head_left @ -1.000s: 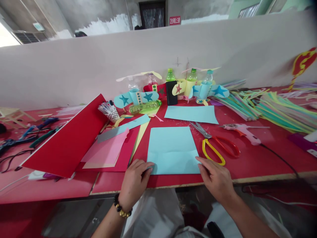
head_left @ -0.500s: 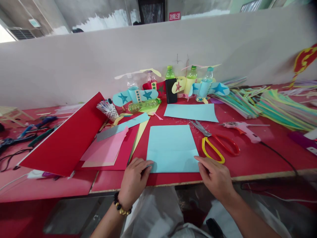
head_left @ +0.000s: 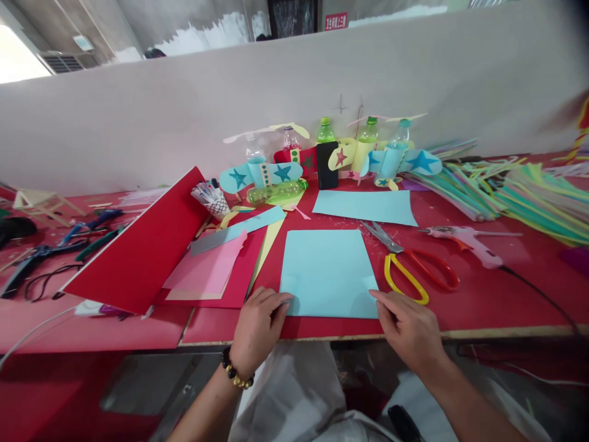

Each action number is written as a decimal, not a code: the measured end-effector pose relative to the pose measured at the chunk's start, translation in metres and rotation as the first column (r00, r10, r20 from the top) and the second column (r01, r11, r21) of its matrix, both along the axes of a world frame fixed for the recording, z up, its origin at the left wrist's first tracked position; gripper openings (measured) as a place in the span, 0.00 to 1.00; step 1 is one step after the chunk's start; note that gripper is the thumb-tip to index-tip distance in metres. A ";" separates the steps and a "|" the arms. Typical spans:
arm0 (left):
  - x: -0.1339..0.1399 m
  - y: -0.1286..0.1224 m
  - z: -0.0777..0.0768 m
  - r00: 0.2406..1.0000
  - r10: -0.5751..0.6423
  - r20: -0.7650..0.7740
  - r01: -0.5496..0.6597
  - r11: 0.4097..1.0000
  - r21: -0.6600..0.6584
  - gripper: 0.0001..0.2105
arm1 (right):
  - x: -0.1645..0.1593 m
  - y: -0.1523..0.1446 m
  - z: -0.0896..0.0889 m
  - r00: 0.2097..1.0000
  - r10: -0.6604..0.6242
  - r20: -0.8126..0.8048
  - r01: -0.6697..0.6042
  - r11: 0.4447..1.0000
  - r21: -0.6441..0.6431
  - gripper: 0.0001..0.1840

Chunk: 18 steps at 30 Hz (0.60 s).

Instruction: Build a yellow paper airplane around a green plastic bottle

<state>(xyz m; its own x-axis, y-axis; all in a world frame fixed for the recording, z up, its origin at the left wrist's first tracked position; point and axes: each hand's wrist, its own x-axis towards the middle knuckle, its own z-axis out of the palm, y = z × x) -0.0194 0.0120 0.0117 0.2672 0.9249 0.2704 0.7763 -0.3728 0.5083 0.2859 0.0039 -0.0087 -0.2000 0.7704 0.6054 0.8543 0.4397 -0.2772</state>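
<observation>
A light blue sheet of paper (head_left: 329, 270) lies on the red tabletop in front of me, its near edge close to the table's edge. My left hand (head_left: 263, 316) has thumb and forefinger closed at the sheet's near left corner. On the other side, the near right corner is between the fingers of my right hand (head_left: 405, 325). Just right of the sheet rest scissors (head_left: 407, 264) with one yellow and one red handle loop, blades slightly apart. A second light blue piece of paper (head_left: 365, 207) lies behind the sheet.
Pink paper (head_left: 207, 264) and a tilted red board (head_left: 142, 245) are at left, by a cup of pens (head_left: 210, 199). Decorated bottle planes (head_left: 396, 159) stand along the back. A pink glue gun (head_left: 469, 242) with a cord and bundled coloured strips (head_left: 543, 196) lie right.
The view has turned slightly left, so everything sits further right in the picture. Both hands remain at the near corners; the faint crease across the sheet now shows less.
</observation>
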 end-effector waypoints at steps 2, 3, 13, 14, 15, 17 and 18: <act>0.000 0.000 0.000 1.000 0.004 -0.006 -0.004 1.000 -0.001 0.11 | 0.000 0.000 0.000 1.000 -0.002 0.007 0.002 1.000 -0.008 0.13; 0.000 0.000 0.000 1.000 0.005 -0.010 -0.005 1.000 -0.001 0.11 | 0.000 0.000 0.000 1.000 -0.007 0.011 0.007 1.000 -0.014 0.13; -0.001 0.000 -0.002 1.000 0.012 0.007 -0.012 1.000 0.016 0.11 | 0.002 0.000 -0.001 1.000 -0.002 0.012 0.002 1.000 -0.017 0.13; -0.001 0.000 -0.002 1.000 0.012 0.009 -0.012 1.000 0.014 0.11 | 0.002 0.000 -0.001 1.000 -0.002 0.013 0.002 1.000 -0.018 0.13; -0.001 0.000 -0.002 1.000 0.013 0.009 -0.013 1.000 0.012 0.11 | 0.002 0.000 -0.001 1.000 -0.002 0.013 0.003 1.000 -0.021 0.13; -0.001 0.000 -0.002 1.000 0.016 0.006 -0.016 1.000 0.009 0.11 | 0.002 0.000 -0.001 1.000 -0.002 0.010 0.003 1.000 -0.022 0.12; -0.001 0.000 -0.002 1.000 0.016 0.004 -0.016 1.000 0.007 0.11 | 0.002 0.000 0.000 1.000 0.000 0.007 0.000 1.000 -0.021 0.13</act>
